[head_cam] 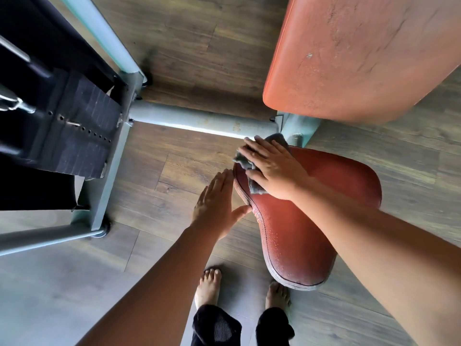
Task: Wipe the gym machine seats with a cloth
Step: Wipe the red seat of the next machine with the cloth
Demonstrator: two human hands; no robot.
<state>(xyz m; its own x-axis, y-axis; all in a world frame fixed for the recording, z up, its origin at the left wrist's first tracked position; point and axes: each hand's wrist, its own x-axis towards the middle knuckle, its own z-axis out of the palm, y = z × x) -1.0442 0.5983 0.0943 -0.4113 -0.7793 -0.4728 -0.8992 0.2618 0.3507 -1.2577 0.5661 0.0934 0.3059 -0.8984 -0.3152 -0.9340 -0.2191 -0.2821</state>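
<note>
1. Pressing flat, fingers spread: right hand pins grey cloth on the red seat, far-left corner.
2. Left hand open, holds nothing; palm against the seat's left edge, thumb touching the rim.
3. Orange backrest pad above the seat; grey frame tube and weight stack to the left, on wood floor.

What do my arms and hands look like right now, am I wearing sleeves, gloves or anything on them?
Both forearms are bare with no sleeves in view. The left hand and right hand have no gloves. No watch or bracelet shows on either wrist. A faint band may sit on a left finger, but it's too small to tell.
</note>
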